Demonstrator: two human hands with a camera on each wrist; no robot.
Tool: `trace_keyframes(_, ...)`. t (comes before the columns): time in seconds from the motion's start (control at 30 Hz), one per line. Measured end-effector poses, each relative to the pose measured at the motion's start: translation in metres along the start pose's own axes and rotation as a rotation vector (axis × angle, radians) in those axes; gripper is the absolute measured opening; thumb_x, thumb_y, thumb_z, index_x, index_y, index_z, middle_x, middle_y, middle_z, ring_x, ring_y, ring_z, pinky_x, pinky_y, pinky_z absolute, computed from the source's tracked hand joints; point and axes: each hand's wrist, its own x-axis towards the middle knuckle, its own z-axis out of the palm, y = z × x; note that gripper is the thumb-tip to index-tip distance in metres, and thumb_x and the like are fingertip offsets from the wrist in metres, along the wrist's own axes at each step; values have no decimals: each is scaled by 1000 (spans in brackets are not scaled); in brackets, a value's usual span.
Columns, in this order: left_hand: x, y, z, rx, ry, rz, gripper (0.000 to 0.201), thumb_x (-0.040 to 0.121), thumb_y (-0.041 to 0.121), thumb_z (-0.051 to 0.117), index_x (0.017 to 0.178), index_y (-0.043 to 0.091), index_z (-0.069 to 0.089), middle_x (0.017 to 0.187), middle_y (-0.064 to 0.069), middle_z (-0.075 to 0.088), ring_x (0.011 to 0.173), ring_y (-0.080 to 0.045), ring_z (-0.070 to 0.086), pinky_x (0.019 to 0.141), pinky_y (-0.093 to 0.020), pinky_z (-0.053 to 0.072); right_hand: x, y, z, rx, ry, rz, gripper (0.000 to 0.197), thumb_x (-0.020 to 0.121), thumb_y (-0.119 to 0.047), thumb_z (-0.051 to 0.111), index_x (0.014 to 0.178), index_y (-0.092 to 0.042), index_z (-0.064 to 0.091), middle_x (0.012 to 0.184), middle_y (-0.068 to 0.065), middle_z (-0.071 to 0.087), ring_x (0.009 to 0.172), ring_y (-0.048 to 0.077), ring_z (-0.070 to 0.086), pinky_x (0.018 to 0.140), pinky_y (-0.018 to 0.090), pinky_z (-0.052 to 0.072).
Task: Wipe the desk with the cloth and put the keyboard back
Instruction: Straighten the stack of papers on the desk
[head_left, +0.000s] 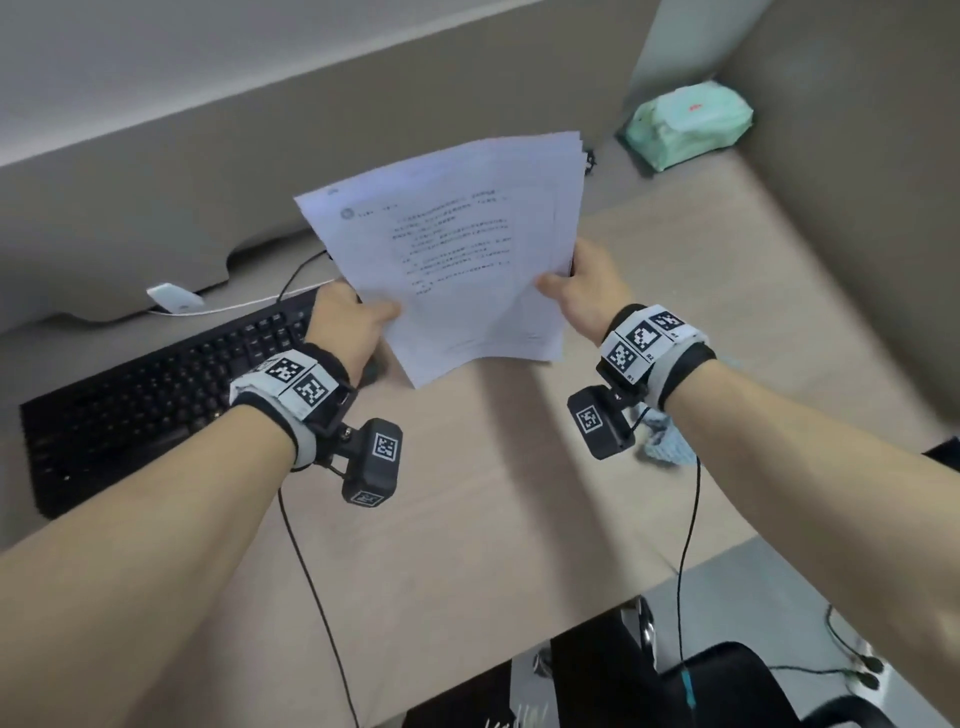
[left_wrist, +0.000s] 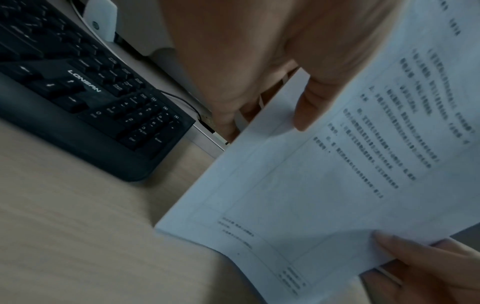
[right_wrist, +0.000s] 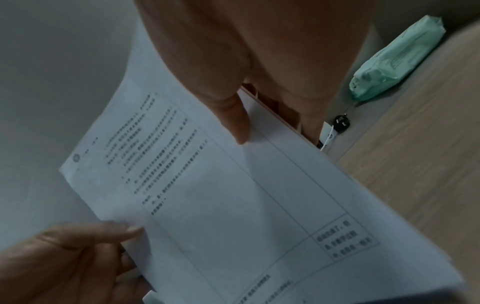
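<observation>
Both hands hold a stack of printed white papers (head_left: 457, 254) above the beige desk (head_left: 467, 519). My left hand (head_left: 358, 322) pinches the stack's left edge, thumb on top. My right hand (head_left: 576, 291) pinches its right edge the same way. The same papers (left_wrist: 324, 185) fill the left wrist view, and the papers (right_wrist: 221, 195) also fill the right wrist view. A black keyboard (head_left: 156, 395) lies at an angle on the desk's left side, also seen as the keyboard (left_wrist: 85, 98). A light blue cloth (head_left: 667, 441) lies on the desk under my right wrist, mostly hidden.
A green pack of wipes (head_left: 685, 124) sits in the far right corner by the grey partition (head_left: 857, 208). A white charger (head_left: 174, 301) and cables lie behind the keyboard. A black plug (right_wrist: 341, 122) lies near the wipes. A black chair (head_left: 675, 686) stands below the desk's front edge.
</observation>
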Motion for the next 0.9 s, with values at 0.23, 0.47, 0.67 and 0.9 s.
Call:
trace_keyframes(0.23,-1,4,7,24,-35,169,32,73,-8,53,88,17,67,96,0,70,86,-7,67,82,-27,54,-2,-2,-7,114,62,-55,35,85,1,58,115,-17,61,113,-3,69,107,15,65,92,31,51)
trace_keyframes(0.47,4,5,22,15,8,148,34,79,-10,53,100,12,68,104,-7,69,91,-16,65,81,-26,53,-2,2,-11,163,85,-52,37,79,-4,59,116,-12,59,113,-1,69,106,15,65,92,34,53)
trace_keyframes(0.67,9,-5,24,81,25,93,26,85,-3,59,105,13,67,98,3,69,87,-9,66,72,-17,53,4,-2,-12,33,73,-59,24,91,-5,50,112,-6,62,108,8,69,101,21,64,86,31,50)
trace_keyframes(0.9,8,-12,21,272,13,57,26,89,7,60,114,6,66,112,-7,68,99,-23,66,87,-32,52,4,7,-10,-95,48,-76,12,94,-7,50,99,-6,60,91,6,63,84,19,56,61,10,40)
